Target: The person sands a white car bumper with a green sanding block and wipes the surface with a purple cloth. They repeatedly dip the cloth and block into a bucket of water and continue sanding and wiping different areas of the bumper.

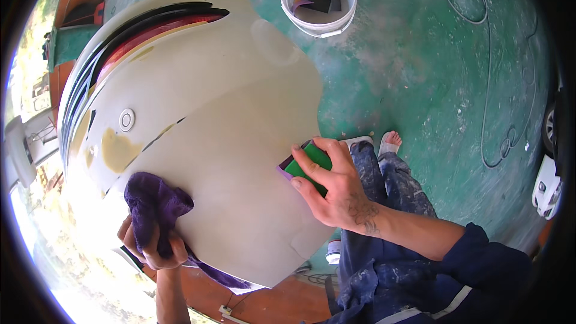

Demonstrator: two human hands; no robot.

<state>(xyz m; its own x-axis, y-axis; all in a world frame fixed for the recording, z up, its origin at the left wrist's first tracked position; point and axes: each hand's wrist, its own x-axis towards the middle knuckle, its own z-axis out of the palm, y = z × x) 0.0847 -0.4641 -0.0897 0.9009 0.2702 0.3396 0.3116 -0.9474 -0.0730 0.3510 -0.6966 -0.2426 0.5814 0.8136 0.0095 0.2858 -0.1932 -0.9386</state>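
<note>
A pale car bumper (243,144) with tan filler patches (119,149) and a red tail light (153,33) fills the middle. My left hand (157,252), at the lower left, grips a bunched purple cloth (155,207); part of the cloth trails along the panel's lower edge. At the panel's right side, my right hand (328,180) holds a green sanding block (310,164) with a dark, purple-edged abrasive sheet (284,166) under it. The sheet appears to lie against the painted surface; the exact contact is hidden.
A white bucket (318,27) of cloudy water, with dark abrasive pieces in it, stands on the green floor beyond the panel. A thin hose (488,76) lies looped at the right. A small container (333,252) is near my legs. Another white car (546,189) shows at the far right.
</note>
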